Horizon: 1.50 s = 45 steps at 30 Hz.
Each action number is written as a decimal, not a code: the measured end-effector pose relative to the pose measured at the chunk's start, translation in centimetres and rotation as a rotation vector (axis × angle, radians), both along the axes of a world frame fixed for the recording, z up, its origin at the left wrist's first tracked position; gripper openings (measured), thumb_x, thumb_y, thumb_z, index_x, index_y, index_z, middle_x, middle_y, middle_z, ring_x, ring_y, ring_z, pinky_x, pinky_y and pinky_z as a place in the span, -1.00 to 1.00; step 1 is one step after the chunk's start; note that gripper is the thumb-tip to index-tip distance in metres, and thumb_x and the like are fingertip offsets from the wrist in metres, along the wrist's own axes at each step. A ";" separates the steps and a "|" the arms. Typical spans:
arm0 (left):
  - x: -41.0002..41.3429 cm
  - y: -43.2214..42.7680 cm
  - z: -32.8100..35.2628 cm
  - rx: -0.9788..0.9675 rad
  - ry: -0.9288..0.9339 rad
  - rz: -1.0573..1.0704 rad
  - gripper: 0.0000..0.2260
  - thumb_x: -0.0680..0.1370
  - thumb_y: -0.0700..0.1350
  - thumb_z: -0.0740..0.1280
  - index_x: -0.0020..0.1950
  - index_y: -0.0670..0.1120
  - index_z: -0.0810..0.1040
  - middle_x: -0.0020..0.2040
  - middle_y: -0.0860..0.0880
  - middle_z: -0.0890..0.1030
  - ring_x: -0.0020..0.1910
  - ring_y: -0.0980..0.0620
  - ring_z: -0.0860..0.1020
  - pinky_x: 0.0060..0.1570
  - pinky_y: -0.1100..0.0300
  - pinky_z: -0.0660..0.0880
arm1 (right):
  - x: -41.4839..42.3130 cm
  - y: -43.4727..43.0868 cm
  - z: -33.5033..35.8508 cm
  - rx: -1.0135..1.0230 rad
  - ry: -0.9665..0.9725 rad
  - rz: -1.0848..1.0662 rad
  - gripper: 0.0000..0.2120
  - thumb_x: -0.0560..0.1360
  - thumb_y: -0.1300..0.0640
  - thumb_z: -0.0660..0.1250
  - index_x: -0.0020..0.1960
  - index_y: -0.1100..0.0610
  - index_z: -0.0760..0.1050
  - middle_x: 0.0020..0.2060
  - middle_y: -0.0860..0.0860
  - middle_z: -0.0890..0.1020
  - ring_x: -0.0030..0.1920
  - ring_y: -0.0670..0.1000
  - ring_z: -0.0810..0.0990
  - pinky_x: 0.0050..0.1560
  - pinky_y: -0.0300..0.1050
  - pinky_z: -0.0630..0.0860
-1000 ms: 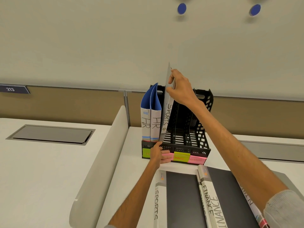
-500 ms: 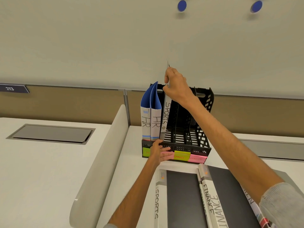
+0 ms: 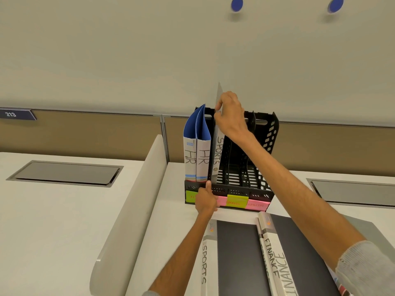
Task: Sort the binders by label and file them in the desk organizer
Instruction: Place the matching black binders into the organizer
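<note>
Lower than before, the SPORTS binder (image 3: 218, 154), white spine and grey cover, stands between the hands. Nearest, the left hand (image 3: 205, 201) presses open against the organizer (image 3: 271, 133) front; beyond, the right hand (image 3: 230, 116) pinches the binder's top.

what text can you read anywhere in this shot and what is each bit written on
"213": blue wall sign
"HR": spines of the left blue binder and the right blue binder
"SPORTS": spine of the upright binder pinched by the right hand
"SPORTS": spine of the left flat binder
"FINANCE": spine of the right flat binder
Sticky notes on the desk organizer: too blurred to read.
</note>
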State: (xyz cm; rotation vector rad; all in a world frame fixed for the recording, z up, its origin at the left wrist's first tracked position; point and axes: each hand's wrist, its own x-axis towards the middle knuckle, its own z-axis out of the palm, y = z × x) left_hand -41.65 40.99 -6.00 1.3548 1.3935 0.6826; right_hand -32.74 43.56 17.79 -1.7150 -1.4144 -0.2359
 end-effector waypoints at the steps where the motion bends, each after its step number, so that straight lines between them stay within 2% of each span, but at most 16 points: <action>1: 0.1 0.0 0.0 0.039 0.062 0.006 -0.49 0.65 0.20 -0.03 0.12 -0.20 0.47 -0.01 -0.16 0.66 -0.10 -0.13 0.66 -0.13 -0.06 0.65 | -0.2 -0.1 -1.0 -0.020 0.039 -0.024 -0.83 0.47 0.42 0.22 -0.10 0.16 0.41 0.31 0.17 0.41 0.18 0.04 0.49 0.03 -0.39 0.38; 2: 0.1 -0.1 -0.2 0.061 0.093 0.005 -0.50 0.65 0.20 -0.04 0.12 -0.18 0.46 -0.01 -0.15 0.65 -0.09 -0.12 0.65 -0.11 -0.07 0.64 | -0.3 -0.2 -1.9 -0.040 0.084 -0.037 -0.84 0.48 0.41 0.21 -0.09 0.17 0.42 0.40 0.20 0.34 0.28 0.09 0.45 0.22 -0.20 0.40; 4: 0.0 -0.1 -0.4 0.088 0.106 -0.022 -0.54 0.65 0.19 -0.04 0.12 -0.15 0.43 -0.01 -0.13 0.64 -0.15 -0.08 0.66 -0.15 -0.04 0.65 | -0.3 -0.4 -3.1 -0.044 0.146 -0.046 -0.84 0.50 0.41 0.20 -0.08 0.17 0.43 0.45 0.18 0.29 0.40 0.14 0.36 0.34 0.07 0.31; 8: 0.0 -0.3 -1.0 0.145 0.121 -0.081 -0.56 0.61 0.27 0.06 0.03 -0.10 0.40 -0.08 -0.10 0.64 -0.15 -0.08 0.65 -0.07 -0.07 0.63 | -0.1 0.1 -2.6 0.010 0.157 -0.027 -0.86 0.53 0.37 0.19 -0.06 0.17 0.45 0.38 0.18 0.37 0.29 0.12 0.46 0.28 0.04 0.42; 12: 0.3 0.2 -1.1 0.220 0.322 -0.029 -0.43 0.49 0.42 0.13 -0.04 -0.09 0.51 -0.16 -0.02 0.62 -0.17 0.02 0.58 -0.18 0.14 0.49 | 0.1 0.6 -2.1 -0.028 0.143 -0.010 -0.86 0.59 0.30 0.15 0.03 0.21 0.48 0.24 0.14 0.46 0.07 0.04 0.53 0.01 -0.21 0.48; 16: 0.7 0.9 -0.7 0.197 0.326 0.065 -0.44 0.47 0.43 0.19 -0.06 -0.06 0.57 -0.14 -0.01 0.63 -0.20 0.05 0.52 -0.20 0.15 0.44 | 0.6 1.1 -1.3 -0.171 0.127 0.062 -0.69 0.67 0.15 0.04 0.34 0.18 0.40 0.35 0.16 0.42 0.24 0.07 0.49 0.32 0.05 0.42; 18: 0.5 1.1 -0.9 0.192 0.281 0.072 -0.48 0.48 0.41 0.20 -0.09 -0.05 0.56 -0.15 -0.01 0.64 -0.20 0.05 0.53 -0.18 0.14 0.49 | 0.5 1.0 -2.3 -0.197 0.086 0.084 -0.71 0.68 0.11 0.00 0.20 0.17 0.46 0.29 0.16 0.45 0.19 0.07 0.50 0.30 0.07 0.43; 20: 0.1 0.9 -1.4 0.195 0.233 0.012 -0.51 0.47 0.40 0.23 -0.19 -0.04 0.53 -0.22 0.01 0.63 -0.23 0.05 0.57 -0.10 0.08 0.57 | 0.0 0.6 -4.6 -0.285 0.078 0.141 -0.71 0.69 0.07 -0.03 -0.04 0.13 0.42 0.12 0.15 0.50 -0.01 0.02 0.52 0.13 0.08 0.50; 23: -0.7 0.1 -1.8 0.160 0.184 -0.084 -0.49 0.41 0.41 0.30 0.01 -0.02 0.48 -0.09 0.02 0.64 -0.11 -0.01 0.64 0.02 0.00 0.59 | -0.3 0.2 -6.7 -0.367 0.191 0.182 -0.65 0.69 -0.08 -0.08 -0.14 0.01 0.35 -0.20 -0.02 0.49 -0.23 -0.11 0.45 -0.09 -0.07 0.38; 26: -1.6 -0.8 -1.9 0.146 0.200 -0.082 -0.44 0.41 0.41 0.31 0.15 0.00 0.42 0.03 0.02 0.61 -0.03 -0.03 0.63 0.07 0.00 0.57 | -0.4 0.4 -6.2 -0.414 0.273 0.222 -0.53 0.65 -0.22 -0.12 0.21 0.05 0.41 0.02 0.01 0.54 -0.01 -0.04 0.54 -0.09 -0.17 0.40; 28: -2.2 -1.5 -1.7 0.137 0.189 -0.080 -0.44 0.41 0.40 0.31 0.17 0.00 0.42 0.07 0.03 0.59 -0.01 -0.04 0.63 0.09 -0.01 0.57 | -0.5 0.4 -5.9 -0.457 0.326 0.292 -0.43 0.62 -0.28 -0.15 0.51 -0.02 0.14 0.31 0.10 0.45 0.22 0.11 0.52 -0.03 -0.13 0.49; 30: -2.9 -2.0 -1.3 0.130 0.181 -0.082 -0.46 0.43 0.37 0.33 0.18 0.00 0.41 0.08 0.03 0.58 0.00 -0.05 0.63 0.09 -0.02 0.57 | -0.4 0.2 -5.7 -0.464 0.373 0.329 -0.39 0.60 -0.30 -0.17 0.58 -0.11 -0.19 0.53 0.13 0.20 0.39 0.23 0.39 0.22 0.15 0.46; 33: -4.6 -3.0 -0.9 0.129 0.218 -0.085 -0.50 0.46 0.28 0.36 0.21 -0.03 0.40 0.09 0.00 0.60 0.04 -0.06 0.63 0.11 -0.02 0.57 | -0.4 -1.0 -6.1 -0.356 0.580 0.334 -0.38 0.61 -0.29 -0.16 0.55 -0.14 -0.33 0.57 0.14 0.04 0.47 0.28 0.26 0.31 0.34 0.34; 38: -8.6 -5.2 -1.1 0.095 0.285 -0.070 -0.52 0.48 0.21 0.39 0.23 -0.09 0.45 0.18 -0.10 0.60 0.14 -0.11 0.58 0.12 0.07 0.48 | -0.9 -5.2 -9.3 -0.299 0.894 0.275 -0.37 0.61 -0.30 -0.11 0.58 -0.09 -0.18 0.57 0.08 0.08 0.51 0.22 0.20 0.38 0.39 0.25; 43: -11.4 -8.0 -1.9 0.072 0.369 -0.104 -0.56 0.54 0.06 0.37 0.30 -0.17 0.47 0.28 -0.14 0.55 0.24 -0.13 0.53 0.18 0.07 0.47 | -2.9 -11.0 -14.3 -0.507 0.721 0.174 -0.31 0.61 -0.30 -0.14 0.57 0.12 0.06 0.50 0.16 0.26 0.45 0.17 0.32 0.46 0.16 0.20; 45: -12.0 -9.2 -2.0 0.060 0.387 -0.120 -0.58 0.55 0.02 0.37 0.30 -0.20 0.48 0.28 -0.15 0.56 0.24 -0.14 0.54 0.19 0.07 0.47 | -3.7 -12.9 -16.0 -0.594 0.696 0.137 -0.30 0.62 -0.29 -0.13 0.54 0.19 0.14 0.48 0.19 0.31 0.44 0.18 0.33 0.47 0.18 0.22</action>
